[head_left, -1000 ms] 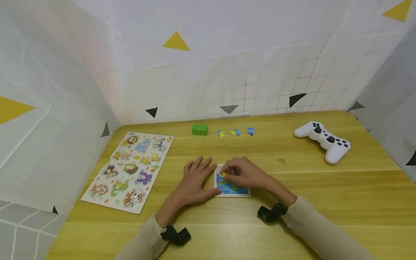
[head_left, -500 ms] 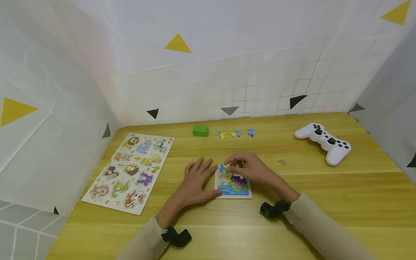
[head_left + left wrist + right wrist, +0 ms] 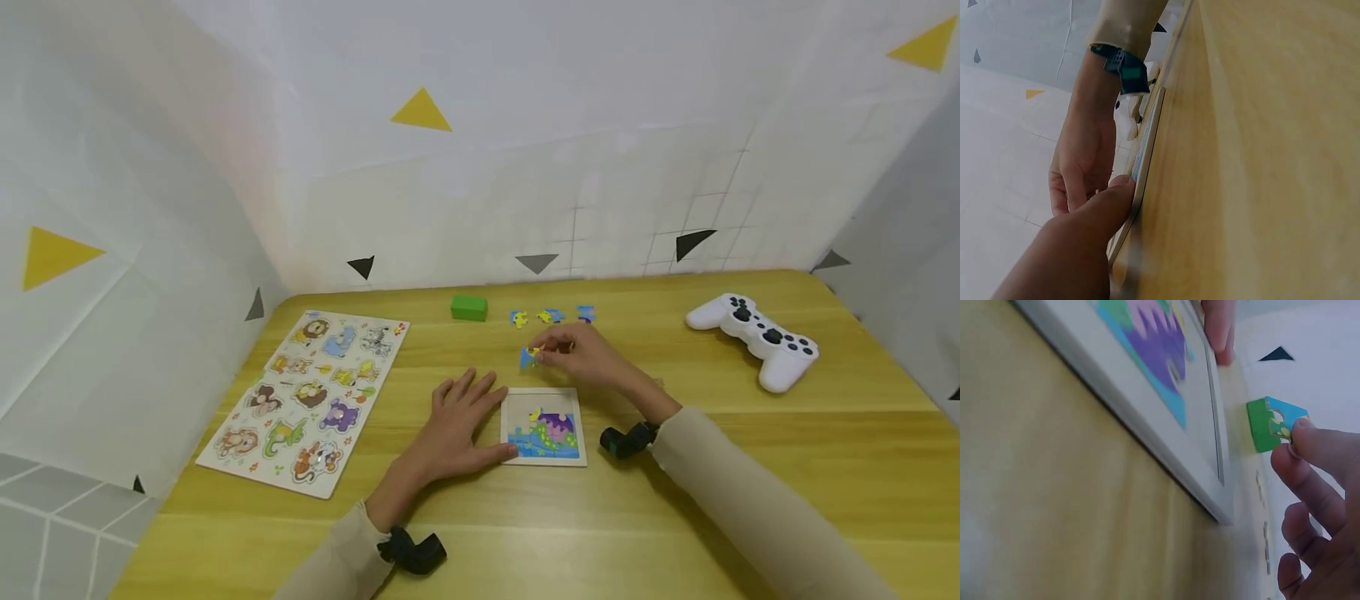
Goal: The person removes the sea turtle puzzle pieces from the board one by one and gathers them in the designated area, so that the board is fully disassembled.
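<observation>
A small square jigsaw tray (image 3: 543, 391) lies on the table, its lower part filled with blue, green and purple pieces and its upper part bare. My left hand (image 3: 467, 429) lies spread at the tray's left side, the thumb on its lower left edge. Above the tray's far edge, my right hand (image 3: 585, 358) pinches a blue and yellow puzzle piece (image 3: 527, 358) between thumb and forefinger. The right wrist view shows this piece (image 3: 1287, 414) held up off the tray, its printed side visible. Several loose pieces (image 3: 551, 316) lie in a row farther back.
A green block (image 3: 468, 308) stands left of the loose pieces. An animal puzzle board (image 3: 307, 400) lies at the left of the table, and a white game controller (image 3: 753, 337) at the right. A patterned white sheet hangs behind the table.
My right hand has lifted the pinched piece up from the tray and moved it away beyond the far edge, uncovering the tray's upper part. My left hand stays at the tray's side.
</observation>
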`<state>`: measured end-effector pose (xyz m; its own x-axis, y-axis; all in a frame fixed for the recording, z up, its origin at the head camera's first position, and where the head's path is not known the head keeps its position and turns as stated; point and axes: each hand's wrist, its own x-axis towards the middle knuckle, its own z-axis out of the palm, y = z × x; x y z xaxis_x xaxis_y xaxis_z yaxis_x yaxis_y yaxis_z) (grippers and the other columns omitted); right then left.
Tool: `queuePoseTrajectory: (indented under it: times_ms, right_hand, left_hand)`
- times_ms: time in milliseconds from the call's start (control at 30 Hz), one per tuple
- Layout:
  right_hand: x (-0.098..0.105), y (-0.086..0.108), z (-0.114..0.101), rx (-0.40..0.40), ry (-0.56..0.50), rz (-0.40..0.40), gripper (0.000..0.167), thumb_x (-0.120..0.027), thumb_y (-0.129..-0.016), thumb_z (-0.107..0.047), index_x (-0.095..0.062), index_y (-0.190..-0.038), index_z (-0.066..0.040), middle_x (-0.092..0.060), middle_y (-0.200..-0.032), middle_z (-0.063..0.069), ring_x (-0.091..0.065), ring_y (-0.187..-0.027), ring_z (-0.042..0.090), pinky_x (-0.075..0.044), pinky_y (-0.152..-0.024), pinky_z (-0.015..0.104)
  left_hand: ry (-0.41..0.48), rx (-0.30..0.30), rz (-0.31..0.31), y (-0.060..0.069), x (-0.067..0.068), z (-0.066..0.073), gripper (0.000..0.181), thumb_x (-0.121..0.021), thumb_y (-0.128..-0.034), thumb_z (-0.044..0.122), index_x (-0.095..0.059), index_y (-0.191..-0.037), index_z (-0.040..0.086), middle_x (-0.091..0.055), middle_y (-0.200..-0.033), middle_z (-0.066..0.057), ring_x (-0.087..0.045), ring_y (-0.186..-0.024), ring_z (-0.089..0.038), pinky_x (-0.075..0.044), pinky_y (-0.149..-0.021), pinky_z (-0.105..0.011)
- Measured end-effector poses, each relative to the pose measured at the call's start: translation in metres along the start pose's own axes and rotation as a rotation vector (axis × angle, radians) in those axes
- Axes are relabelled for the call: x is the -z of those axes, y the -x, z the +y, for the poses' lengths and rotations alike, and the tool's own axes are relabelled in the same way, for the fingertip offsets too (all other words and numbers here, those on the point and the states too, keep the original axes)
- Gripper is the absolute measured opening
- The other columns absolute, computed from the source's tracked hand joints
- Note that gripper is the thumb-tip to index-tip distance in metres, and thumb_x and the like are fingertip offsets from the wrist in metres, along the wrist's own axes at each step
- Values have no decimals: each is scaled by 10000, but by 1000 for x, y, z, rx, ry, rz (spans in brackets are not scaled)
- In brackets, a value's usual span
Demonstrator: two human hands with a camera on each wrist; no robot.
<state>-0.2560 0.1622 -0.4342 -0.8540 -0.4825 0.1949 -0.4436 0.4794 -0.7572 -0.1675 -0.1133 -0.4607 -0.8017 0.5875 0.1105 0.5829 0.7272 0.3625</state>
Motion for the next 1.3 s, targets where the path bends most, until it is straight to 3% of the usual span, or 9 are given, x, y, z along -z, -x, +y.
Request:
queuePoseTrajectory:
  times_ms: [333, 667, 833, 933, 1100, 1300]
  right_hand:
    - [2, -27, 10, -101, 63, -70, 216, -671, -991, -183, -747, -1169, -87, -753, -933, 39, -670, -837, 157, -526, -752, 335]
    - [4, -37, 6, -113, 82, -113, 243, -631, -1008, -149, -703, -1205, -24, -752, -1020, 120, -697, -907, 235, -538, -808, 396]
    - [4, -39, 5, -138, 96, -123, 270, -664, -991, -176, -699, -1211, -25, -729, -1120, 144, -688, -1023, 293, -550, -912, 472]
    - [3, -39, 6, -146, 102, -121, 316, -724, -952, -189, -691, -1222, -27, -727, -1066, 123, -680, -976, 262, -549, -918, 467]
    - [0, -37, 10, -121, 129, -94, 350, -764, -924, -204, -696, -1221, -32, -701, -929, 65, -623, -818, 166, -527, -814, 387]
    - [-3, -35, 13, -72, 162, -72, 295, -754, -932, -200, -721, -1184, -49, -729, -985, 67, -658, -857, 174, -547, -811, 395]
  left_hand:
    - [-8, -2, 2, 0, -2, 0, 870, -585, -887, 714, -379, -1587, 241, -264, -1697, -40, -130, -1592, -342, -117, -1216, -596]
    - [-15, 12, -6, -1, -2, 0, 875, -589, -883, 719, -371, -1590, 253, -256, -1701, -22, -121, -1596, -327, -104, -1224, -589]
    - [-17, 11, -7, -1, -2, -1, 877, -586, -884, 719, -370, -1591, 247, -258, -1700, -27, -126, -1594, -332, -107, -1222, -596]
    - [-17, 13, -9, -1, -1, 0, 875, -587, -885, 716, -373, -1590, 244, -260, -1699, -31, -127, -1594, -332, -109, -1221, -598]
    - [-22, 10, -12, -1, -1, 0, 873, -588, -889, 710, -369, -1592, 241, -260, -1699, -33, -126, -1594, -336, -113, -1220, -598]
    - [-31, 6, -11, 0, -1, 0, 874, -572, -892, 719, -362, -1594, 244, -260, -1699, -31, -125, -1594, -336, -118, -1218, -595]
